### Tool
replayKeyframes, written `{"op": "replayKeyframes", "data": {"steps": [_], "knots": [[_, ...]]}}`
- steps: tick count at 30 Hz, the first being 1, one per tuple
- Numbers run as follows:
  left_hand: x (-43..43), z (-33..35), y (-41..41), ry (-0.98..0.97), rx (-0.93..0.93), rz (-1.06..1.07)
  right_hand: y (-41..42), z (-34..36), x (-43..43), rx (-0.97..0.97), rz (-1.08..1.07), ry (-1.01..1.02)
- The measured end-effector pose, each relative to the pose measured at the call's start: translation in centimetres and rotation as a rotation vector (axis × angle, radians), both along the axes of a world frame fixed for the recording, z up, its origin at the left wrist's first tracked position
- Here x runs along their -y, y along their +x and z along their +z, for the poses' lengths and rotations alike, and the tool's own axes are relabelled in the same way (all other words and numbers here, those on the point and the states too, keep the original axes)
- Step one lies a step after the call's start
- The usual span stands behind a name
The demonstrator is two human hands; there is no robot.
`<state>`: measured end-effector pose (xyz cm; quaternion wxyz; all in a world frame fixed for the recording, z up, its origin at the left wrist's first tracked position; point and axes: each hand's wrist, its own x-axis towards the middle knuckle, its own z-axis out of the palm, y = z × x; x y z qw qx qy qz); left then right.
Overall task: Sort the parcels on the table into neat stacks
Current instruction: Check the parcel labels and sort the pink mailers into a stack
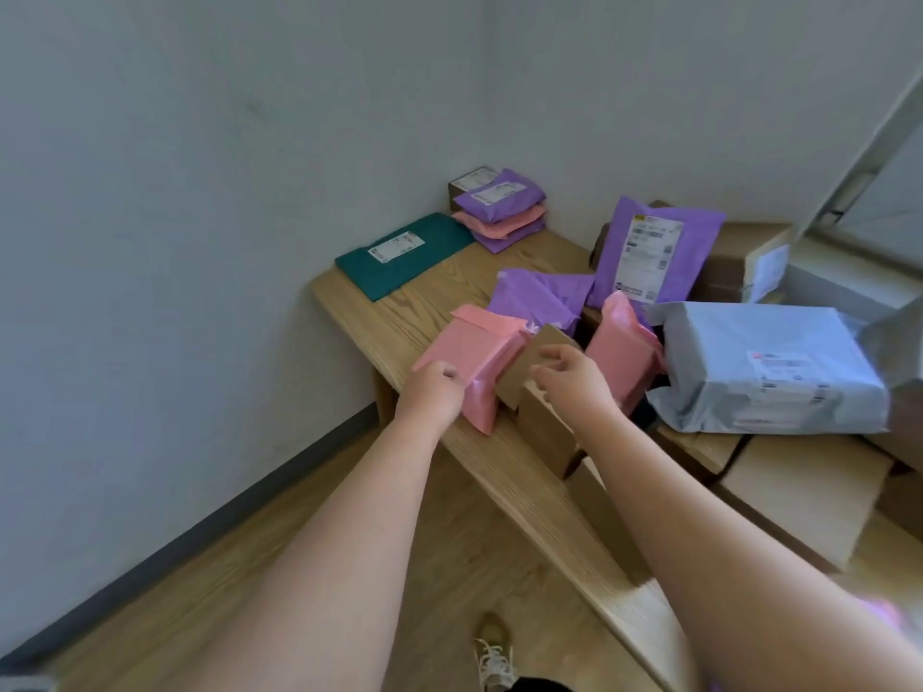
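Note:
My left hand (432, 392) grips the near edge of a pink mailer (477, 352) lying at the table's front edge. My right hand (572, 374) holds a small brown cardboard box (529, 362) tilted beside that mailer, fingers curled over its top. A second pink mailer (624, 349) stands just right of my right hand. Behind lie a crumpled purple mailer (539, 297) and a larger purple mailer (649, 252) with a white label. A neat stack of purple and pink mailers (504, 212) sits in the far corner, a teal mailer (404, 254) left of it.
A large grey parcel (769, 367) rests on cardboard boxes (799, 496) at the right. More brown boxes (739, 262) stand at the back right. The wooden table (439, 292) meets the wall corner. Wooden floor and my shoe (494, 651) lie below.

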<state>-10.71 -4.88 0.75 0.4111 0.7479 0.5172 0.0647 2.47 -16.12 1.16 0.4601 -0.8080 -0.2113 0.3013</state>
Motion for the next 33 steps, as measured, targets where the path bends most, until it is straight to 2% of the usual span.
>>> {"op": "replayKeyframes", "data": {"steps": [11,16,24,33], "knots": [[-12.4,-3.0,3.9,-0.089,-0.086,-0.073,1.5,-3.4,-11.5,-0.097,-0.034,-0.154],[-18.2,-6.4,6.1,-0.160,-0.171,-0.239,1.5,-6.1,-15.1,-0.054,-0.260,-0.158],[-23.7,-10.8,8.6,-0.280,-0.292,-0.523,-2.2,-7.5,-18.2,0.145,-0.600,-0.360],[-24.9,-12.4,9.6,-0.443,-0.192,-0.508,-4.2,-8.3,-19.8,-0.012,-0.648,-0.380]]}}
